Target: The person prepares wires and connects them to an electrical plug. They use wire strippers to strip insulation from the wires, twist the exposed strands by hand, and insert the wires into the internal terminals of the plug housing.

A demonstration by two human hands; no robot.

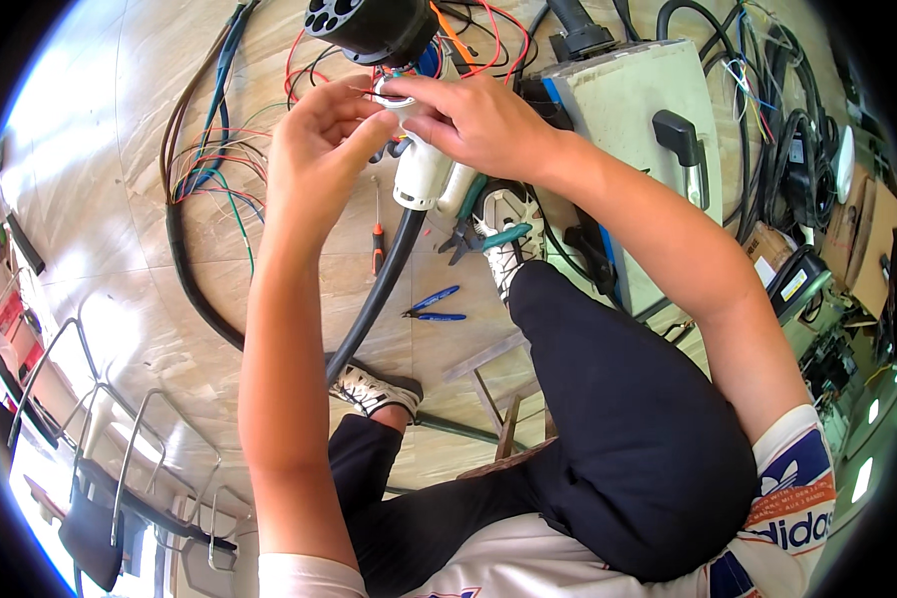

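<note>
A black round connector head (369, 32) with several holes in its face is at the top of the view. Thin coloured wires run from its back into a white charging-plug handle (421, 177). From the handle's lower end a thick black cable (381, 289) runs down past my shoe. My left hand (331, 140) is closed at the left of the wires, its fingers curled round a thin wire. Across from it, my right hand (483, 125) has index finger and thumb closed on the handle's open top edge. The fingertips partly hide the wire ends.
On the tiled floor lie a screwdriver (378, 249), blue cutters (436, 304) and green-handled pliers (483, 239) by my right shoe. Another black cable (191, 279) with loose wires lies left. A pale metal case (638, 120) and coiled cables (792, 130) stand right. Metal-framed chairs (100, 399) are lower left.
</note>
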